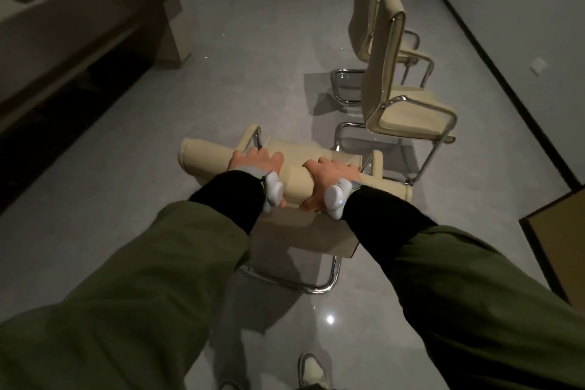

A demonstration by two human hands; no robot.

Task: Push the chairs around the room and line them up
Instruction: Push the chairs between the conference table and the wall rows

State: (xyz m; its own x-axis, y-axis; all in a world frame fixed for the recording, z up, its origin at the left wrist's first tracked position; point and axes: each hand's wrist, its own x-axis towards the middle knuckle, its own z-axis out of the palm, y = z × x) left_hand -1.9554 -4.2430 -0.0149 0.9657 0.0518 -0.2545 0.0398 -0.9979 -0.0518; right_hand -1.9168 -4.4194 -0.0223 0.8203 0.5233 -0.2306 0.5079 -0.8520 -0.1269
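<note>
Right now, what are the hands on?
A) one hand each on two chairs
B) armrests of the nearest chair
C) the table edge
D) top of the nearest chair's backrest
D: the left hand and the right hand both grip the padded top edge of the nearest chair, fingers curled over it, while the two other chairs stand untouched in a row further ahead.

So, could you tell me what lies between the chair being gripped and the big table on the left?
In the head view, only bare grey floor lies between the gripped chair and the table.
</note>
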